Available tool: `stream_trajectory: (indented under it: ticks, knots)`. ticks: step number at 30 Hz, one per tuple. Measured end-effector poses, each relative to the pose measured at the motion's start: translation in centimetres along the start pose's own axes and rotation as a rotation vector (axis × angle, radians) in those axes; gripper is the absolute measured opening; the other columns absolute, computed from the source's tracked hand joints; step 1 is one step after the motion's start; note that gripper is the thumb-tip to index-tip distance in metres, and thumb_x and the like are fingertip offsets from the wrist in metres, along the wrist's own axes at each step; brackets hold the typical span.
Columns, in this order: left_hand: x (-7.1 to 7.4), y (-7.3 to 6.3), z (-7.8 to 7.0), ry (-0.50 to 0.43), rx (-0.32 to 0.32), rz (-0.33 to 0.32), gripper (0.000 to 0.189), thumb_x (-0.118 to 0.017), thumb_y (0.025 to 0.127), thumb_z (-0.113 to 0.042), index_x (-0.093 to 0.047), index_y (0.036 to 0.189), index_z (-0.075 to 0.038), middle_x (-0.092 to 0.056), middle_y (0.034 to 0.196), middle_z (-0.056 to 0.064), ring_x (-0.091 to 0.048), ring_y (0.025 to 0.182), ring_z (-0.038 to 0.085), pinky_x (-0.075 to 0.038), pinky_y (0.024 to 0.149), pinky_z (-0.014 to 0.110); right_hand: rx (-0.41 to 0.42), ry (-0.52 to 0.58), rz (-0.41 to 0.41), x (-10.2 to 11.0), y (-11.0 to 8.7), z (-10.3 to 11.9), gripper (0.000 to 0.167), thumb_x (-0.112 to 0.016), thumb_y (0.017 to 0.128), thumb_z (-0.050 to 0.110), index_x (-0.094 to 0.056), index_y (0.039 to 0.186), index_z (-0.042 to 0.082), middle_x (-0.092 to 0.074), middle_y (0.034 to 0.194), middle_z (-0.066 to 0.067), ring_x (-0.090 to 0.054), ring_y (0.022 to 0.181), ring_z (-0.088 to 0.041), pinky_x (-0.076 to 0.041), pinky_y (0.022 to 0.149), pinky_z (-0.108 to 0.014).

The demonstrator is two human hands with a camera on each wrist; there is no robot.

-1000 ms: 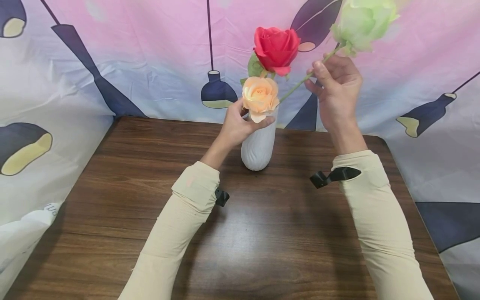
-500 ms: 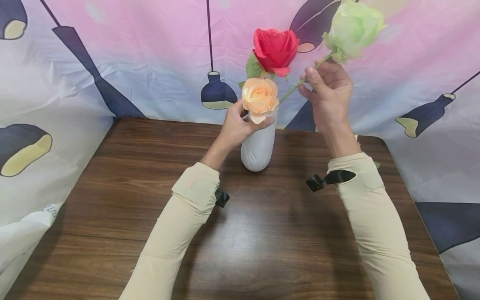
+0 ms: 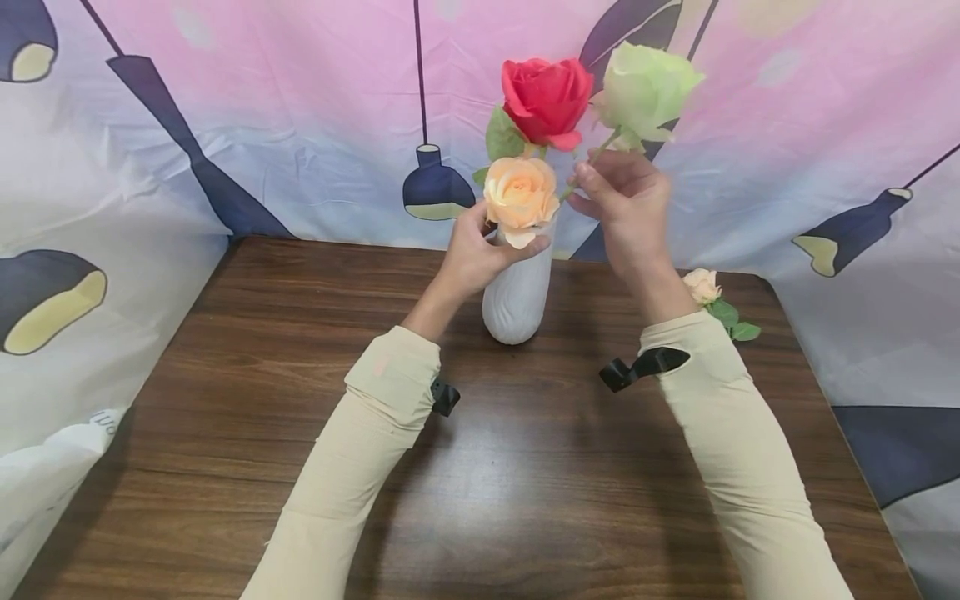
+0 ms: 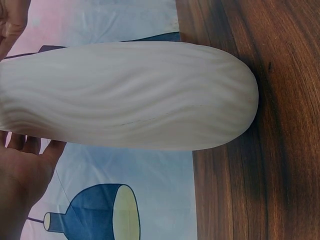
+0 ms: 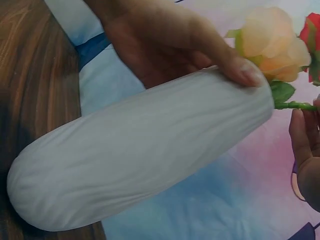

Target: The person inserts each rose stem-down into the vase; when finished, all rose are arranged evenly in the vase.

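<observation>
A white vase point(image 3: 517, 296) with wavy ridges stands near the table's back edge. My left hand point(image 3: 480, 254) grips it just below the mouth, its thumb across the front in the right wrist view. From the vase rise a red rose point(image 3: 547, 100) and, lower in front, a peach rose point(image 3: 520, 196). My right hand point(image 3: 630, 204) pinches the green stem point(image 5: 297, 105) of a pale green rose point(image 3: 648, 92). That stem slants down into the vase mouth, its lower end hidden inside. In the left wrist view the vase point(image 4: 130, 95) lies across the picture.
Another peach rose point(image 3: 702, 285) with green leaves lies on the dark wooden table point(image 3: 480, 467) at the back right, partly behind the right sleeve. A patterned cloth point(image 3: 322, 108) hangs right behind the table.
My right hand and the pale green rose have moved left and down, closer to the vase. The peach rose on the table has come into view. My left hand stays on the vase.
</observation>
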State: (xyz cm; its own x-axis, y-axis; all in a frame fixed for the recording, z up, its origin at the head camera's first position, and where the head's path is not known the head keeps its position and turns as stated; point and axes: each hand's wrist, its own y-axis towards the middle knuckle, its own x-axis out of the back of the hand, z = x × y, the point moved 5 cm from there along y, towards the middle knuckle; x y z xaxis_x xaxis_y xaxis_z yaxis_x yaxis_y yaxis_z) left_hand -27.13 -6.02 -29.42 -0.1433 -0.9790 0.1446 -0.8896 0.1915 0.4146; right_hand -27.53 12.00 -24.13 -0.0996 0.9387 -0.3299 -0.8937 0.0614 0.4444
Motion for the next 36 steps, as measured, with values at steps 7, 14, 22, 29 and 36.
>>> stream_trajectory:
  ticks: [7, 14, 22, 29, 36]
  knots:
    - [0.0, 0.0, 0.0, 0.007, 0.004, -0.008, 0.067, -0.083, 0.078, -0.008, -0.057, 0.139, -0.004, -0.064, 0.138, 0.013, -0.062, 0.120, 0.016, -0.053, 0.104, 0.038, -0.018, -0.098, 0.017, -0.1, -0.4, -1.5, 0.027, -0.067, 0.088, -0.010, -0.074, 0.087, 0.016, -0.075, 0.081, 0.008, -0.072, 0.076, -0.006, -0.063, 0.071, -0.024]
    - [-0.1, 0.0, -0.1, -0.003, 0.001, -0.013, 0.065, -0.083, 0.078, -0.008, -0.058, 0.138, -0.004, -0.064, 0.136, 0.013, -0.061, 0.118, 0.015, -0.053, 0.103, 0.038, 0.023, -0.129, 0.033, -0.2, -0.5, -1.9, 0.036, -0.066, 0.086, -0.016, -0.075, 0.081, 0.018, -0.075, 0.081, 0.011, -0.071, 0.078, -0.004, -0.061, 0.073, -0.022]
    - [0.0, -0.1, -0.1, -0.012, 0.000, -0.015, 0.065, -0.083, 0.078, -0.007, -0.057, 0.138, -0.004, -0.064, 0.136, 0.013, -0.062, 0.118, 0.014, -0.053, 0.103, 0.037, 0.000, -0.108, 0.041, -0.3, -0.4, -1.8, 0.028, -0.066, 0.086, -0.009, -0.074, 0.084, 0.018, -0.075, 0.083, 0.009, -0.070, 0.077, -0.005, -0.061, 0.074, -0.023]
    - [-0.1, -0.1, -0.2, -0.012, -0.002, -0.014, 0.066, -0.083, 0.078, -0.007, -0.057, 0.139, -0.003, -0.064, 0.137, 0.013, -0.062, 0.119, 0.015, -0.053, 0.103, 0.037, -0.040, -0.012, 0.008, -0.3, -0.3, -1.3, 0.024, -0.065, 0.090, -0.004, -0.072, 0.095, 0.018, -0.072, 0.084, 0.006, -0.069, 0.079, -0.010, -0.060, 0.076, -0.024]
    - [0.0, -0.1, -0.3, -0.013, 0.000, -0.011, 0.066, -0.083, 0.078, -0.007, -0.057, 0.138, -0.004, -0.064, 0.136, 0.014, -0.062, 0.118, 0.015, -0.053, 0.102, 0.037, -0.035, -0.018, 0.014, -0.5, -0.3, -1.2, 0.028, -0.066, 0.088, -0.008, -0.074, 0.095, 0.017, -0.070, 0.084, 0.005, -0.067, 0.079, -0.008, -0.059, 0.078, -0.024]
